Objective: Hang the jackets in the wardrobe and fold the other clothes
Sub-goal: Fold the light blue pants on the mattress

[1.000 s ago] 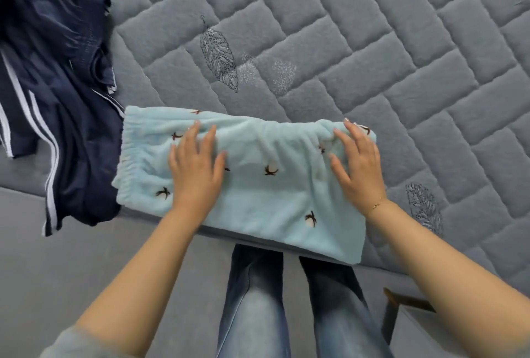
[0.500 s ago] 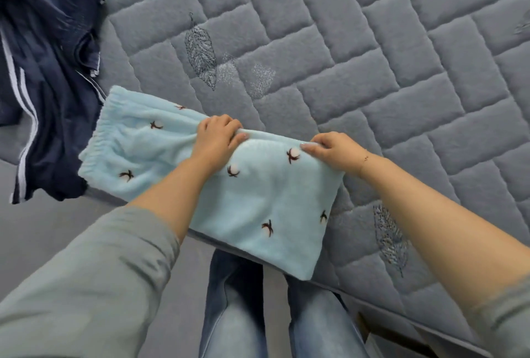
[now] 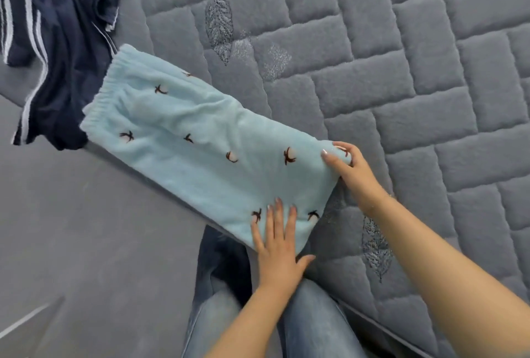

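Observation:
Light blue fleece pants [image 3: 183, 128] with small dark bird prints lie folded lengthwise on the grey quilted bed [image 3: 401, 70], elastic waistband at the upper left. My left hand [image 3: 279, 240] lies flat with straight fingers on the near right corner of the pants. My right hand [image 3: 348, 167] pinches the far right corner of the fabric between thumb and fingers. A navy garment with white stripes [image 3: 54, 42] lies crumpled at the upper left, touching the waistband end.
The bed edge runs diagonally from the left to the lower right, with grey floor [image 3: 86, 243] below it. My legs in blue jeans [image 3: 218, 314] stand against the bed edge. Bare quilted surface stretches to the right and far side.
My left hand has slid from the far edge down to the near right corner and flattened. My right hand has shifted right to the end corner. The view has swung left.

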### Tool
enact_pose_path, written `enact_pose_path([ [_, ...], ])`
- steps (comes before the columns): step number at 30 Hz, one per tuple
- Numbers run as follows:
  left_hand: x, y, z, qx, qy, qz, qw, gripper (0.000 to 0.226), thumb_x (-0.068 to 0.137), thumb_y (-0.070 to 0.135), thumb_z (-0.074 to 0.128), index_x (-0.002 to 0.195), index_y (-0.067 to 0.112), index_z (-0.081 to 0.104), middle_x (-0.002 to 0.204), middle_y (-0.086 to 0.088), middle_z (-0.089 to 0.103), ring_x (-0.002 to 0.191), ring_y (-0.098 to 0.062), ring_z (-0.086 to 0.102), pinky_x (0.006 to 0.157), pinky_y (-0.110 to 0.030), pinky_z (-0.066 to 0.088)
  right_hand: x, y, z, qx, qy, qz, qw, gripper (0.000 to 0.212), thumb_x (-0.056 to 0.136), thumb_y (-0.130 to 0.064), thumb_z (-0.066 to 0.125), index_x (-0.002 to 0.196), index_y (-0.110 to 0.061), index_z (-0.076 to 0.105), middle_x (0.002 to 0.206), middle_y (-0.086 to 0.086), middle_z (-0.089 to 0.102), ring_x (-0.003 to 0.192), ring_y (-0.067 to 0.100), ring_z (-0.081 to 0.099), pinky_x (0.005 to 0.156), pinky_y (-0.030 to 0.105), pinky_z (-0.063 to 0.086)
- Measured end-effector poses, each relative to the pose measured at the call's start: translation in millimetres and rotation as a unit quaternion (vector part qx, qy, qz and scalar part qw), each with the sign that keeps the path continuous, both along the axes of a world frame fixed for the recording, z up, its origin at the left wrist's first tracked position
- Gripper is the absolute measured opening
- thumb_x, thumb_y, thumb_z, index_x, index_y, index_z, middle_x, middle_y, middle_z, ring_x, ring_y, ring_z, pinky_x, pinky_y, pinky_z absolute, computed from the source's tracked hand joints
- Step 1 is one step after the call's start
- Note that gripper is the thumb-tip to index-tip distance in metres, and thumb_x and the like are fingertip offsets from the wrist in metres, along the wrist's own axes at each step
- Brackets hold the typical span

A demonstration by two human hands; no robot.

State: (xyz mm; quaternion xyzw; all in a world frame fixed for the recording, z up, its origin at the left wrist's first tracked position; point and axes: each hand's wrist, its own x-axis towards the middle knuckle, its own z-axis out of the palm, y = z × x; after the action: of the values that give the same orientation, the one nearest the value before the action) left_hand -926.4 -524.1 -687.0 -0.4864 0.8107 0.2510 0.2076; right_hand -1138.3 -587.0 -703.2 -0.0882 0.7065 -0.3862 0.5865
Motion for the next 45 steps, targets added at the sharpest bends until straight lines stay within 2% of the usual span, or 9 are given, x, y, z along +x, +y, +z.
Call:
enact_pose_path([
  [3, 0.5, 4.1, -6.7, -0.016, 0.031, 0.049, 0.998, 0.105, 0.059, 0.019, 0.09, 0.15, 0.017, 0.036, 0.157, -0.014, 0.03, 0.144, -0.03, 0.034, 0.113, -0.056, 0.018, 2.5, -8.2, 0.9, 0.022, 0.01, -0.02, 1.0, 0.052, 0.083, -0.034, 0.077, 0.126, -0.023, 0.052, 0.126, 0.005, 0.061, 0.109, 0.02, 0.063, 0.08, 0.029, 0.055],
  [8, 26.3, 2.6, -1.2, 0.046, 0.24, 0.199, 0.949, 0.076, 0.079, -0.013, 0.06, 0.145, 0.021, 0.045, 0.157, 0.006, 0.029, 0.148, -0.011, 0.02, 0.123, -0.031, 0.012, 4.1, -15.3, 19.8, 0.016, 0.036, -0.017, 0.999, 0.047, 0.086, -0.016, 0.074, 0.128, -0.019, 0.051, 0.13, 0.015, 0.055, 0.1, 0.02, 0.062, 0.067, 0.02, 0.053],
  [11, 49.3, -15.8, 30.5, 0.131, 0.291, 0.313, 0.894, 0.065, 0.077, -0.01, 0.054, 0.127, 0.031, 0.062, 0.134, 0.022, 0.055, 0.126, 0.002, 0.048, 0.109, -0.023, 0.038, 10.8, -18.1, 43.1, -0.019, 0.057, -0.001, 0.998, 0.044, 0.087, -0.014, 0.071, 0.127, -0.023, 0.055, 0.134, 0.012, 0.05, 0.099, 0.013, 0.06, 0.063, 0.012, 0.051],
  [14, 79.7, -48.6, 67.1, 0.197, 0.314, 0.35, 0.86, 0.061, 0.069, 0.004, 0.049, 0.1, 0.053, 0.068, 0.103, 0.027, 0.069, 0.1, 0.007, 0.061, 0.084, -0.015, 0.051, 11.6, -26.8, 72.3, -0.075, 0.052, 0.104, 0.99, 0.039, 0.087, -0.021, 0.07, 0.124, -0.034, 0.063, 0.141, -0.002, 0.045, 0.124, 0.018, 0.054, 0.093, 0.028, 0.052],
  [22, 182.0, -158.9, 116.6, 0.349, 0.46, 0.45, 0.681, 0.047, 0.07, -0.001, 0.066, 0.107, 0.026, 0.074, 0.105, -0.003, 0.073, 0.096, -0.015, 0.069, 0.074, -0.023, 0.056, 40.3, -114.1, 132.4, -0.172, 0.025, 0.412, 0.894, 0.101, 0.06, -0.038, 0.092, 0.144, -0.049, 0.037, 0.152, -0.019, 0.038, 0.136, 0.001, 0.042, 0.1, 0.022, 0.048],
  [32, 245.4, -295.4, 80.6, 0.153, 0.512, 0.666, 0.52, 0.035, 0.094, 0.023, 0.06, 0.127, 0.01, 0.055, 0.112, -0.001, 0.064, 0.094, -0.015, 0.062, 0.075, -0.025, 0.054, 187.3, -313.5, 96.7, -0.144, 0.143, 0.282, 0.938, 0.055, 0.067, -0.043, 0.087, 0.11, -0.021, 0.061, 0.102, -0.004, 0.071, 0.087, 0.009, 0.07, 0.074, 0.029, 0.059],
  [35, 237.3, -287.8, 66.7, 0.157, 0.456, 0.704, 0.521, 0.101, 0.073, 0.044, 0.082, 0.152, 0.03, 0.02, 0.135, 0.005, 0.057, 0.115, -0.014, 0.061, 0.098, -0.035, 0.05, 222.6, -343.6, 66.9, -0.131, 0.206, 0.256, 0.936, 0.052, 0.069, -0.045, 0.085, 0.105, -0.016, 0.061, 0.098, -0.003, 0.068, 0.087, 0.011, 0.067, 0.075, 0.032, 0.057],
  [37, 224.8, -272.7, 59.4, 0.168, 0.423, 0.713, 0.534, 0.114, 0.061, 0.04, 0.088, 0.148, 0.04, 0.015, 0.133, 0.008, 0.058, 0.118, -0.013, 0.06, 0.103, -0.041, 0.048, 235.5, -358.5, 49.5, -0.122, 0.245, 0.244, 0.93, 0.051, 0.071, -0.05, 0.081, 0.102, -0.014, 0.062, 0.096, -0.004, 0.067, 0.089, 0.015, 0.066, 0.081, 0.038, 0.057],
  [45, 201.1, -270.2, 26.1, 0.156, 0.399, 0.751, 0.503, 0.043, 0.094, 0.023, 0.066, 0.134, 0.021, 0.052, 0.123, 0.0, 0.067, 0.112, -0.019, 0.064, 0.101, -0.045, 0.05, 246.2, -397.0, 19.4, -0.03, 0.342, 0.333, 0.878, 0.05, 0.093, -0.06, 0.05, 0.091, -0.012, 0.059, 0.09, 0.0, 0.061, 0.087, 0.021, 0.056, 0.072, 0.032, 0.039],
])
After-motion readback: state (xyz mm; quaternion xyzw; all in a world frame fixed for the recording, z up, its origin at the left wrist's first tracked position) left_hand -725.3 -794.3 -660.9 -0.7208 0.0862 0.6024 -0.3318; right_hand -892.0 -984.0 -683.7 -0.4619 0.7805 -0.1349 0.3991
